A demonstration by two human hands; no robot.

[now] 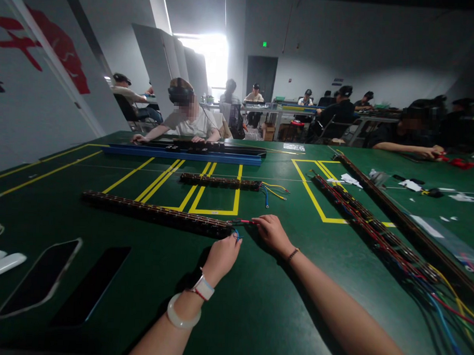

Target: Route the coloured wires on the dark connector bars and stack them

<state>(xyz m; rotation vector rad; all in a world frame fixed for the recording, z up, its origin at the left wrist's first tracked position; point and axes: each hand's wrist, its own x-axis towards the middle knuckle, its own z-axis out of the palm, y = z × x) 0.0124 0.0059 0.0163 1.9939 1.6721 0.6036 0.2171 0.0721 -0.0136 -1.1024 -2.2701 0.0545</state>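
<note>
A long dark rod-like assembly (158, 212) lies slantwise on the green table, with coloured wires coming out of its right end. At that end my left hand (223, 255) has its fingers closed around the blue wire (237, 233). My right hand (273, 233), just to the right, pinches the tip of a red wire (245, 221) that stretches from the same end. Behind these, a shorter dark assembly (221, 182) rests on yellow tape lines, its blue and yellow leads (274, 191) spread on the table.
Two phones (43, 277) (91, 286) and a white earbud case (3, 262) lie at left. Longer wired assemblies (371, 223) run along the right, near paper scraps (351, 180). Across the table a person (192, 116) works at a blue rail (183, 154). Another person (409, 134) sits at right.
</note>
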